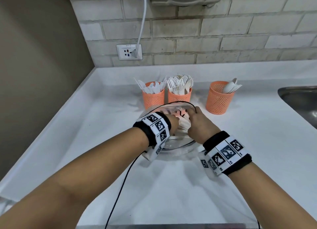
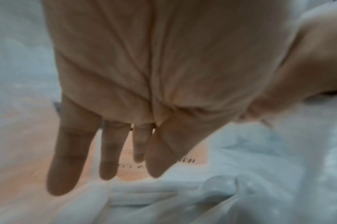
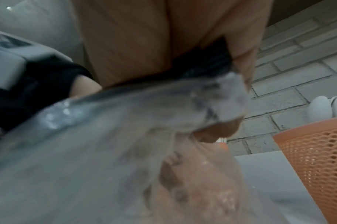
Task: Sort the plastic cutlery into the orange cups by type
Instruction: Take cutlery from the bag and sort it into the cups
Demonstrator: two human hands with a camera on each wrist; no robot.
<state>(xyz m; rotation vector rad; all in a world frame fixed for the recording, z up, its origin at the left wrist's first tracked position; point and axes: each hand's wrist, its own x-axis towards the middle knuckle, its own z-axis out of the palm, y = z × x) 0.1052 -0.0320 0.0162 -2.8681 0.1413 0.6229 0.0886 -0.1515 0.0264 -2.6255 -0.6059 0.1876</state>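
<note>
Three orange mesh cups stand in a row: the left cup (image 1: 153, 98) holds knives, the middle cup (image 1: 179, 96) forks, the right cup (image 1: 217, 100) spoons. In front of them lies a clear plastic bag (image 1: 173, 105) with a dark rim and white cutlery (image 1: 184, 126) inside. My left hand (image 1: 173, 123) reaches into the bag. Its fingers (image 2: 71, 159) are straight, just above the cutlery (image 2: 164, 197), and hold nothing. My right hand (image 1: 195, 120) pinches the bag's rim (image 3: 211, 106) between thumb and fingers and holds the mouth up.
The white counter (image 1: 257, 134) meets a brick wall behind the cups. A steel sink (image 1: 301, 100) is at the right edge. A wall socket (image 1: 129, 51) with a white cable sits at the back left. A black cable (image 1: 120, 186) trails from my left wrist.
</note>
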